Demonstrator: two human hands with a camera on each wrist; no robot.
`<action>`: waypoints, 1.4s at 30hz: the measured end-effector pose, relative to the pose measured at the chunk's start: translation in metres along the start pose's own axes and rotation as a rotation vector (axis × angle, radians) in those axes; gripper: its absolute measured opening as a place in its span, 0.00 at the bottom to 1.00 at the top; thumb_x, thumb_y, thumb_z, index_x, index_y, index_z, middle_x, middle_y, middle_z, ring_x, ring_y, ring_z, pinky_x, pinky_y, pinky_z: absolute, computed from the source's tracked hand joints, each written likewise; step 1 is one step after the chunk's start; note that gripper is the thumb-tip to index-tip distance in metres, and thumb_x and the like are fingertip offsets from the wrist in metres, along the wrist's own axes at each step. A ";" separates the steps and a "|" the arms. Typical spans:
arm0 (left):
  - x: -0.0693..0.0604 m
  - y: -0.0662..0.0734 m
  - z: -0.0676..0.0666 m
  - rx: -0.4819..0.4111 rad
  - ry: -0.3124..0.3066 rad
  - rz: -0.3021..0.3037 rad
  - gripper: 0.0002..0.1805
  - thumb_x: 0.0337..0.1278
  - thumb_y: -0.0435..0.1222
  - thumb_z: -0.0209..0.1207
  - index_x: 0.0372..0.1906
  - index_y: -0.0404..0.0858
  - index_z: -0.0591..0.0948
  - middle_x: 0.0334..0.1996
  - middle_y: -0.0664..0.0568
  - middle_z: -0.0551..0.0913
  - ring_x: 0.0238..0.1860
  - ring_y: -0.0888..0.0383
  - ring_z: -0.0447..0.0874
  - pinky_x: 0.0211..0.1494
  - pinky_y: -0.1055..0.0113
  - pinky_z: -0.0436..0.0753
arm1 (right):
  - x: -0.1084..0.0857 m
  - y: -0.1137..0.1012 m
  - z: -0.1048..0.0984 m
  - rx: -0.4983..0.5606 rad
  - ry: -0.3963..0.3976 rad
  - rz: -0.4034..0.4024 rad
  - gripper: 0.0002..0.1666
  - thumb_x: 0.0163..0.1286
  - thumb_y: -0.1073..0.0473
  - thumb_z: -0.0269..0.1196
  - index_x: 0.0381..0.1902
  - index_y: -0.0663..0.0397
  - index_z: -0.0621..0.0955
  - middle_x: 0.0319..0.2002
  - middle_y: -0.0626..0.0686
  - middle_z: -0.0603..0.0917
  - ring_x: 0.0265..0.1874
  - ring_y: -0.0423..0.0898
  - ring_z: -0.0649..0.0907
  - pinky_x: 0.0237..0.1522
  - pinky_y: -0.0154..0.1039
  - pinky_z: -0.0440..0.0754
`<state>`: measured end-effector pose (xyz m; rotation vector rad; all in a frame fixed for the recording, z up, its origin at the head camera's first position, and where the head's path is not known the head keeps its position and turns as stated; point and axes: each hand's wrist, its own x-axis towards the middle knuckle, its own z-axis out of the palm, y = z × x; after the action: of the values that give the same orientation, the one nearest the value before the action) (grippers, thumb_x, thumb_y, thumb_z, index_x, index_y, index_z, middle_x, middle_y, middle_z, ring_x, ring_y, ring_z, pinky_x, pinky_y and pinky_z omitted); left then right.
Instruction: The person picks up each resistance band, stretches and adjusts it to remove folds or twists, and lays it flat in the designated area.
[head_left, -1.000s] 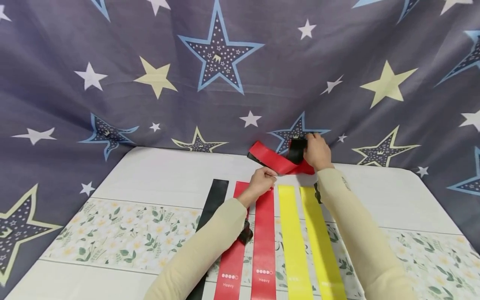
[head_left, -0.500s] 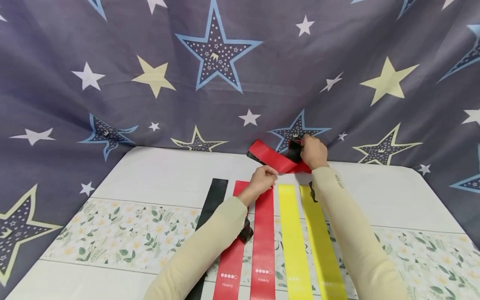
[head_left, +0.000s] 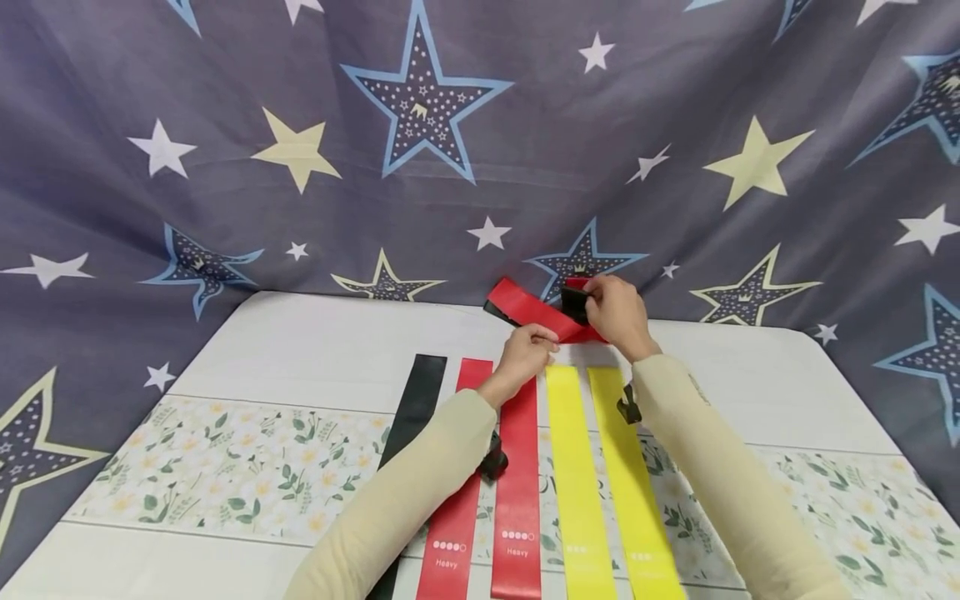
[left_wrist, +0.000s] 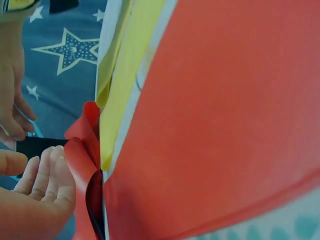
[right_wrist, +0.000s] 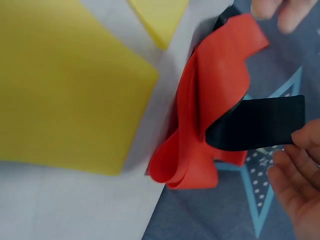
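Right wrist view: right hand (right_wrist: pixel 302 175) pinches the black strip (right_wrist: pixel 265 122) by its end, likely because that end juts clear of the red band (right_wrist: pixel 220 75), bunched at the tabletop's (head_left: pixel 322 333) far edge. Left hand (head_left: pixel 521 360) hovers nearby, fingers relaxed, apparently holding nothing.

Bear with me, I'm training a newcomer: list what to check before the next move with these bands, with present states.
1. Black strip gripped: ok; the right hand pinches it near its end.
2. Left hand touching the red bundle: cannot tell; they overlap in the head view.
3. Red bundle lying flat: not ok; it is folded and heaped at the far edge of the table.
4. Yellow bands apart: ok; a gap shows between them.
5. Flat red bands readable: ok; both say "Heavy".
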<state>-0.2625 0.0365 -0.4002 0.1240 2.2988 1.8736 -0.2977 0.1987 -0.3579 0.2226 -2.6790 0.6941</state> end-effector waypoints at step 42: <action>-0.009 0.033 -0.010 -0.232 0.009 -0.052 0.19 0.58 0.25 0.54 0.55 0.30 0.75 0.44 0.38 0.80 0.33 0.53 0.84 0.53 0.49 0.80 | -0.036 -0.027 0.008 1.693 -0.235 0.870 0.10 0.76 0.57 0.41 0.50 0.53 0.64 0.46 0.46 0.70 0.38 0.36 0.73 0.28 0.20 0.70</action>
<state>-0.2571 0.0325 -0.3652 0.0247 2.0497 2.0995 -0.2603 0.1732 -0.3666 -0.5225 -1.4326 3.0618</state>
